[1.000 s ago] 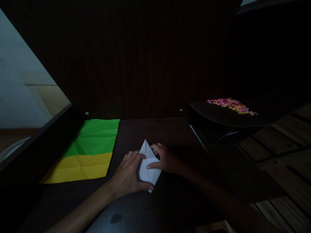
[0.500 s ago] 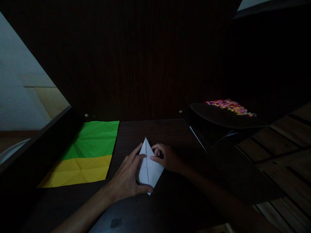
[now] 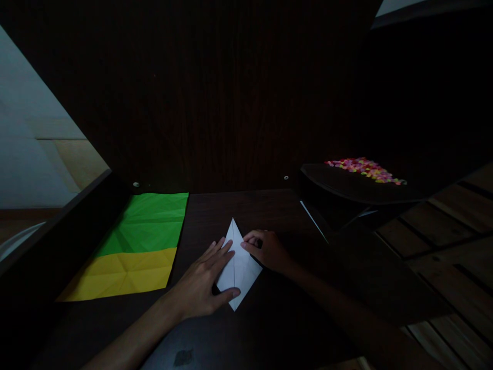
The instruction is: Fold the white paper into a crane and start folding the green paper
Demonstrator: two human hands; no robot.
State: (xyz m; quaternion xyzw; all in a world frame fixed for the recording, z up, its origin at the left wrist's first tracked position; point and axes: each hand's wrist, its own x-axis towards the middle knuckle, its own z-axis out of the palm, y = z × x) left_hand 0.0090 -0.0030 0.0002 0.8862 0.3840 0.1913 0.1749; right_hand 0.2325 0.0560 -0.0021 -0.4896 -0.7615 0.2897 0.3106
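Dim light is falling on a dark wooden worktop (image 3: 269,205) backed by a dark panel. On it a white kite-shaped folded paper (image 3: 239,267) is lying flat, point away from the person. The left hand (image 3: 200,288) is pressing it down with open fingers spread on its left half, thumb at the near tip, grasping nothing. The right hand (image 3: 269,250) is pinching the right flap's edge with curled fingertips. A creased green and yellow paper sheet (image 3: 134,241) is lying well apart to the left; small colourful pieces (image 3: 365,169) are sitting on a dark shelf (image 3: 346,187). If the left hand's pressure is easing, the paper could be skidding and the crease landing crooked.
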